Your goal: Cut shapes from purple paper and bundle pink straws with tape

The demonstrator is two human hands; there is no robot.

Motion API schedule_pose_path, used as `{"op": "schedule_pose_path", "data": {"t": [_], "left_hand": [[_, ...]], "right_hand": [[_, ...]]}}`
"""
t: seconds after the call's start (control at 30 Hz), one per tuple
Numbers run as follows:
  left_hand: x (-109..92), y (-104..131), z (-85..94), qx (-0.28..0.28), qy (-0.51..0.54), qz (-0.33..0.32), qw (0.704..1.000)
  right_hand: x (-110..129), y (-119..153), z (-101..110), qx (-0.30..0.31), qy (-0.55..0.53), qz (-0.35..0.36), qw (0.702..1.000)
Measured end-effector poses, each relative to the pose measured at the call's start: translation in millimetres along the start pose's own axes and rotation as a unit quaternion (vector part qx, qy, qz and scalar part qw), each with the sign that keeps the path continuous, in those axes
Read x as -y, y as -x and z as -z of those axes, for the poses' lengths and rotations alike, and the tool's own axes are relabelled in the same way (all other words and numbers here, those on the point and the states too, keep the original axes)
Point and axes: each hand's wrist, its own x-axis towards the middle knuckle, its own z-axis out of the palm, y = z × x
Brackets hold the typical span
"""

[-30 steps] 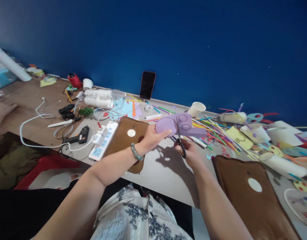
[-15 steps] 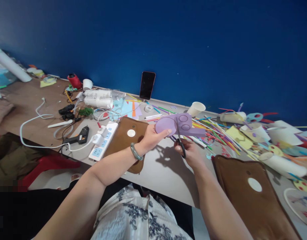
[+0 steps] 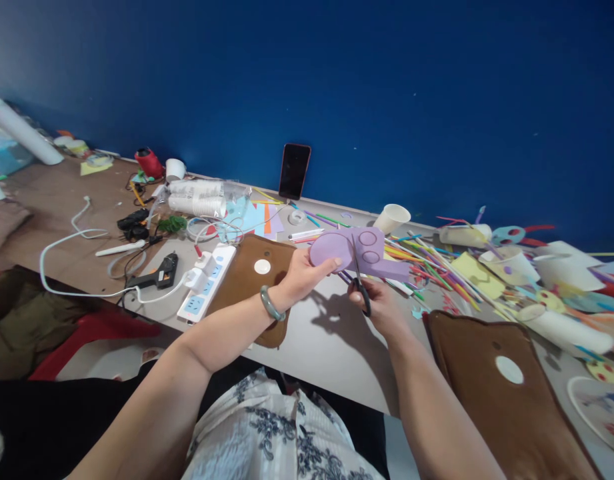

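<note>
A piece of purple paper [image 3: 331,248] is held up over the table, pinched by my left hand [image 3: 307,272] at its rounded left part. Two small circles are drawn on its right part, and a strip juts out at the lower right. My right hand [image 3: 381,305] is closed round the black handles of a pair of scissors [image 3: 361,293]. Their blades point up and lie across the paper between the rounded part and the drawn circles. A green bangle circles my left wrist.
A white power strip [image 3: 207,283] and a glue gun [image 3: 159,272] lie to the left. Brown mats [image 3: 251,287] sit on both sides. Coloured sticks [image 3: 447,277] and paper cups [image 3: 393,218] crowd the right. A phone [image 3: 295,171] leans on the blue wall.
Hardly anything differs. Both hands, the purple paper and the scissors keep almost the same place, with only a very slight shift of the paper.
</note>
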Motion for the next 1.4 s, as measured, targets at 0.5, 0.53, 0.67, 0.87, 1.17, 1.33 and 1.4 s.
{"op": "schedule_pose_path", "data": {"t": [0.5, 0.53, 0.67, 0.87, 1.17, 1.33, 1.4], "left_hand": [[-2.8, -0.2, 0.3, -0.008, 0.0, 0.006, 1.0], [-3.5, -0.3, 0.5, -0.007, -0.001, 0.006, 1.0], [-4.8, -1.4, 1.6, -0.002, 0.0, -0.004, 1.0], [-2.4, -3.0, 2.5, -0.007, -0.001, -0.017, 1.0], [3.9, -1.0, 0.4, 0.002, -0.005, -0.005, 1.0], [6.9, 0.5, -0.6, 0.021, -0.007, -0.002, 1.0], [7.8, 0.6, -0.6, 0.02, -0.011, 0.002, 1.0]], "right_hand": [[2.3, 0.6, -0.6, -0.014, 0.007, -0.008, 1.0], [2.1, 0.6, -0.4, -0.01, 0.006, -0.008, 1.0], [0.2, 1.0, 0.3, 0.009, 0.001, -0.033, 0.999], [-0.4, 2.0, -1.2, 0.006, -0.006, -0.051, 0.999], [1.8, 1.8, -2.1, 0.016, -0.038, -0.015, 0.999], [3.1, 2.1, -2.5, 0.003, -0.039, -0.017, 0.999], [4.6, 2.2, -2.3, 0.0, -0.033, -0.016, 0.999]]}}
